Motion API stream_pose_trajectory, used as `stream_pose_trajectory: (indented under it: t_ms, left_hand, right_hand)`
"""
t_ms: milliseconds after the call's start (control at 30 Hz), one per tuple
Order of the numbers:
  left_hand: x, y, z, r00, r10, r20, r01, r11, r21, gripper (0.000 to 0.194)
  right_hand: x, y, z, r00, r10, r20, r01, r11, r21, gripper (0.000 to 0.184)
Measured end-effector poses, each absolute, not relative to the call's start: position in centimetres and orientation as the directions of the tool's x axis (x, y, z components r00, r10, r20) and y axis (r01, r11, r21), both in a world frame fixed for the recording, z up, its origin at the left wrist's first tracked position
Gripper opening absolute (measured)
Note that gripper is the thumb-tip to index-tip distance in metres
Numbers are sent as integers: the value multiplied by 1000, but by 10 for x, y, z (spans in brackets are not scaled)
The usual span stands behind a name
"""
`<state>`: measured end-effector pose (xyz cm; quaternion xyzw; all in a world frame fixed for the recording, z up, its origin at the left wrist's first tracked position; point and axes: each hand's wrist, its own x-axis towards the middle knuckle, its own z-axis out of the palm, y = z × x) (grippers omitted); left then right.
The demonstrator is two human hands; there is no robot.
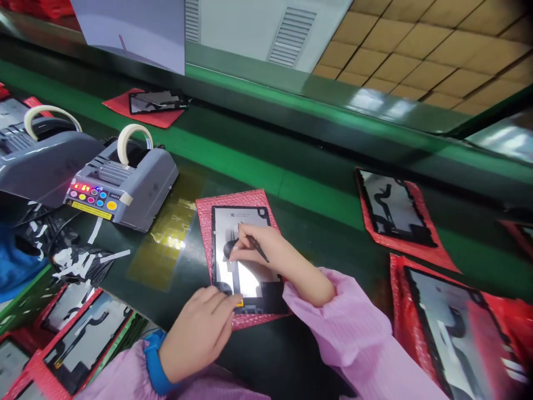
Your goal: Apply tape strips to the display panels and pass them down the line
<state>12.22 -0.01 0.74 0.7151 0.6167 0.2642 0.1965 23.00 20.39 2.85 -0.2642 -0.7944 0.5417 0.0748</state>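
A tablet screen panel [225,219] with a black edge lies on a pink bubble-wrap bag [205,214] in the middle of the bench. My right hand [260,244] is over the panel, its fingers closed around slim black tweezers [260,250]. Their tips are partly hidden by the fingers. Beneath that hand a black flex cable [235,275] runs down the panel's silvery back. My left hand [204,322] rests on the panel's lower left corner, fingers stretched out and holding nothing. Beside its fingertips shows a small yellow tab [240,304].
Two grey tape dispensers [125,183] with white tape rolls stand at the left. Yellow film [162,250] lies before them, near tape scraps [79,264]. More panels on red bags lie right [393,208], at the back [156,101] and in a green crate [89,333] lower left.
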Motion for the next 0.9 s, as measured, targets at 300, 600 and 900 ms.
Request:
stream_pose_trajectory:
  t_ms: [300, 600, 900]
  left_hand:
    - [104, 24, -5, 31, 999, 40, 949, -42, 311, 39]
    - [105, 23, -11, 22, 1000, 15, 960, -26, 279, 40]
    - [111, 27, -21, 286, 953, 95, 902, -302, 308, 90]
  right_hand:
    - [213, 214, 15, -889, 431, -156, 311, 318, -896, 45]
    - [204, 218, -10, -743, 669, 22, 294, 355, -888, 41]
    - [331, 210, -13, -378, 901, 213, 645, 421, -638, 34]
